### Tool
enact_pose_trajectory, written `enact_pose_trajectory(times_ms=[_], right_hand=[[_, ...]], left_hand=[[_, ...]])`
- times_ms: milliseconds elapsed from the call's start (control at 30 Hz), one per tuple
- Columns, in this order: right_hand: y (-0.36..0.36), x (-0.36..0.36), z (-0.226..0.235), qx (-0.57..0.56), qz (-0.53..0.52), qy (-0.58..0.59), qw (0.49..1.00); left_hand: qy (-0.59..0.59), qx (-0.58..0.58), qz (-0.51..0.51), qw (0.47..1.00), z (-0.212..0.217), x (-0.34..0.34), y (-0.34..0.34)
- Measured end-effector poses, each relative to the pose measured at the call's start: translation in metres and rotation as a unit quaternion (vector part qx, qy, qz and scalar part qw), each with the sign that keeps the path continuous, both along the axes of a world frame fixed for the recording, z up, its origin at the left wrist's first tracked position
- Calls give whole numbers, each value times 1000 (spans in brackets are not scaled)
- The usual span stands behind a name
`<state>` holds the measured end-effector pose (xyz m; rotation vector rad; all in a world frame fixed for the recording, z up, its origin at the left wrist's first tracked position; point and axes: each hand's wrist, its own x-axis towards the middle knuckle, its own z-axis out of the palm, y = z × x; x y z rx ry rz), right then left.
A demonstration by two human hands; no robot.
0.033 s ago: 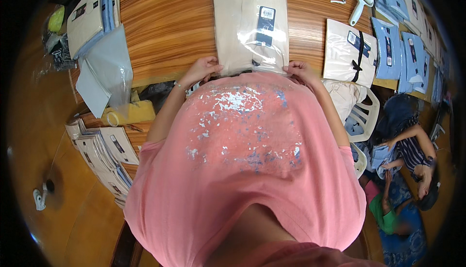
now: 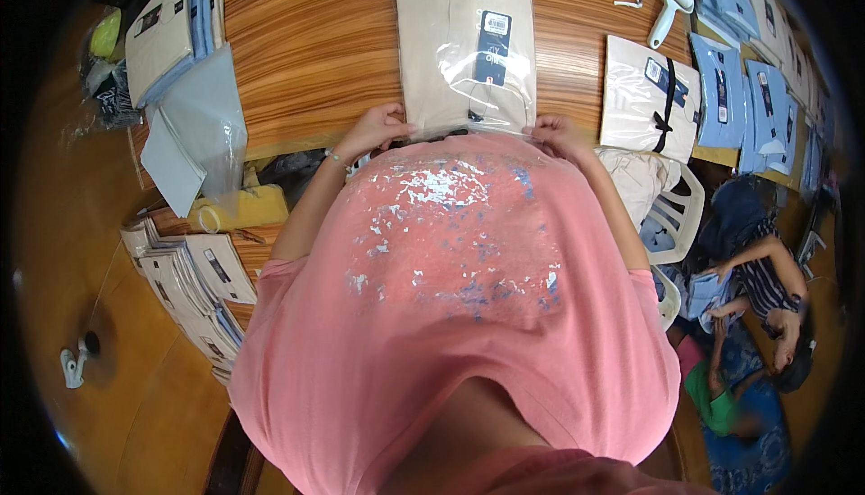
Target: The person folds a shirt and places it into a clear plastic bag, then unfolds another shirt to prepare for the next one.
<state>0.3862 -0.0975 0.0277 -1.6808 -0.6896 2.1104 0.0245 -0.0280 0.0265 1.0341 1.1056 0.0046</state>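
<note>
here, a beige folded garment in a clear plastic bag [image 2: 466,52] flat on the wooden table [image 2: 315,54], long side running away from the body, near edge at the table's front rim. left hand [image 2: 378,130] at the bag's near left corner, fingers curled down onto the plastic edge; right hand [image 2: 559,135] at the near right corner, likewise curled over the edge. both closed on the bag's lower rim, though how firmly pinched cannot be told, the fingertips partly hidden by the pink shirt [image 2: 450,297]. dark tag showing through the plastic toward the bag's upper right. right of it, apart, another bagged pale garment with a black strap [image 2: 649,94], then rows of bagged blue garments [image 2: 748,90] along the far right. white lint roller [image 2: 667,0] near the table's far edge. at left, a stack of bagged garments [image 2: 167,31] and loose empty plastic bags [image 2: 194,139]. below the table's left side, a yellow roll [image 2: 239,209] and a fanned pile of packed garments [image 2: 194,288] on the floor. at lower right, a white plastic chair [image 2: 671,211] and another person [image 2: 766,288] seated low.
</note>
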Motion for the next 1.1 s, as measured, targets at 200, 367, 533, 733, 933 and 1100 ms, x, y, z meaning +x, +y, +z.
enact_pose_trajectory(times_ms=[200, 367, 533, 733, 933, 1100], right_hand=[[32, -17, 5, 102, -19, -56, 993], [68, -29, -2, 152, -43, -68, 985], [73, -37, -4, 137, -63, -70, 986], [72, -40, -11, 159, -73, 20, 984], [74, -57, 3, 19, -181, 233, 955], [78, -82, 99, 215, -2, 174, 961]], left_hand=[[132, 335, -4, 933, 23, 20, 23], [148, 619, -176, 751, 38, 61, 36], [131, 639, -153, 742, 13, 84, 24], [203, 619, -186, 736, 17, 93, 9], [245, 581, -158, 760, 23, 102, 16], [187, 652, 64, 732, 28, 100, 40]])
